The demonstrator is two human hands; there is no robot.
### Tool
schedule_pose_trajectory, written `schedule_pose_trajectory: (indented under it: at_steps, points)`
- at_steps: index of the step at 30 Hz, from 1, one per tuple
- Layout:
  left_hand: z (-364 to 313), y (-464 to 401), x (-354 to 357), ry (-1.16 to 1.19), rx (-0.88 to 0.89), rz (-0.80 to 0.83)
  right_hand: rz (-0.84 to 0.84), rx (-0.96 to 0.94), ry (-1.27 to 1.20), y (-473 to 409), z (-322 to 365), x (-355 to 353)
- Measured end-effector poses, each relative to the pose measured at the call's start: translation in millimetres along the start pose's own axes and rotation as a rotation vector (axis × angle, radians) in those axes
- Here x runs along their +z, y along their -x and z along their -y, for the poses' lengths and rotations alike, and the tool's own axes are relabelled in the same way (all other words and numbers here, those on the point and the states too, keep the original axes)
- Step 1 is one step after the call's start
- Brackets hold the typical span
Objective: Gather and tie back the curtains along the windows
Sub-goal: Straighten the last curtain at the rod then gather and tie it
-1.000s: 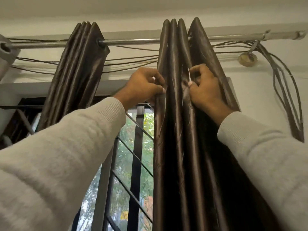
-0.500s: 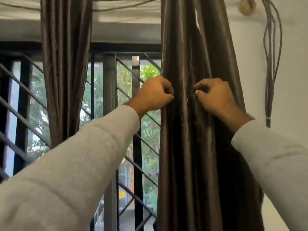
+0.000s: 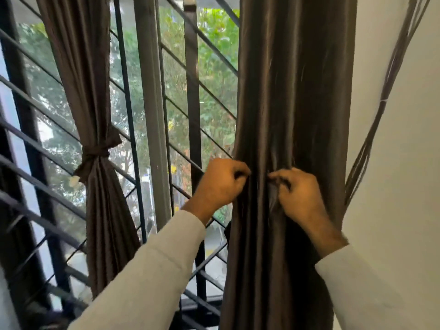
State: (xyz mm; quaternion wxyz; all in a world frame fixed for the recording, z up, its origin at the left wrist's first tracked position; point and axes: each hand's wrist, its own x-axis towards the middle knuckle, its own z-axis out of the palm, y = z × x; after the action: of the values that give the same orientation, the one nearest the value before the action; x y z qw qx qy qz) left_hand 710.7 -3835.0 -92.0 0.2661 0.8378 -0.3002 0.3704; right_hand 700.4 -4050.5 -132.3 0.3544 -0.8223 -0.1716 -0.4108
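open gap between tied curtain (image 3: 95,129) and gathered curtain (image 3: 292,96), window grille (image 3: 190,96) blocking behind, hanging cables (image 3: 371,139) crowding right

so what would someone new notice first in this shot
Most likely the two hands at centre: the left hand and right hand each pinch folds of the dark brown curtain hanging at right. Next, the other curtain at left, already tied with a knotted band, with the window bars and green trees behind.

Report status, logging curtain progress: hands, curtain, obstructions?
Both hands, left and right, pinching right curtain folds. Left curtain already tied. Nothing in the way.
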Motion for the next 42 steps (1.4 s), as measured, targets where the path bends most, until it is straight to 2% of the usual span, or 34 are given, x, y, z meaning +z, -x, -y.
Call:
schedule_pose_trajectory:
  at_steps: [4, 8, 11, 13, 15, 17, 19, 21, 23, 26, 29, 33, 36, 39, 42]
  points:
    - [19.0, 54.3, 41.7, 0.059, -0.01, -0.187, -0.134, -0.007, -0.074, 56.9, -21.2, 25.7]
    - [27.4, 84.0, 79.5, 0.02, -0.02, -0.315, -0.053, 0.13, -0.15, 87.6, -47.8, 50.0]
    - [15.8, 90.4, 96.9, 0.006, -0.039, -0.443, -0.068, 0.145, -0.2, 97.9, -51.4, 59.6]
    - [8.7, 93.9, 105.5, -0.045, -0.035, -0.507, -0.032, 0.139, -0.127, 102.3, -56.1, 68.5]
    - [14.8, 99.7, 118.3, -0.16, -0.006, -0.51, -0.025, 0.124, -0.039, 104.5, -63.8, 79.9]
    - [22.0, 105.4, 125.0, -0.239, -0.028, -0.469, -0.098, 0.084, -0.013, 105.3, -73.5, 89.2]
    - [25.8, 104.1, 126.2, -0.22, -0.07, -0.425, -0.162, 0.056, -0.013, 105.7, -82.0, 94.1]
    - [26.0, 99.5, 125.4, -0.174, -0.085, -0.366, -0.145, 0.053, -0.019, 108.3, -88.7, 96.9]
    - [25.9, 99.9, 126.4, -0.159, -0.06, -0.305, -0.12, 0.046, -0.017, 115.5, -93.4, 96.9]
    - [26.8, 115.6, 136.6, -0.164, -0.001, -0.305, -0.172, 0.051, -0.029, 137.6, -100.3, 95.2]
    - [19.8, 130.7, 151.9, -0.064, -0.052, -0.328, -0.204, -0.015, -0.005, 165.7, -105.0, 103.7]
    - [20.4, 132.3, 155.1, 0.235, -0.21, -0.393, -0.164, -0.062, -0.037, 184.5, -97.4, 116.0]
    - [20.7, 139.9, 146.8, 0.362, -0.189, -0.344, -0.143, -0.025, -0.022, 185.4, -79.3, 112.2]
    - [9.5, 148.5, 139.8, 0.427, -0.186, -0.3, -0.077, -0.023, -0.016, 187.2, -62.5, 106.1]
    - [10.0, 153.3, 136.3, 0.385, -0.21, -0.306, -0.025, 0.006, -0.057, 194.2, -52.9, 100.6]
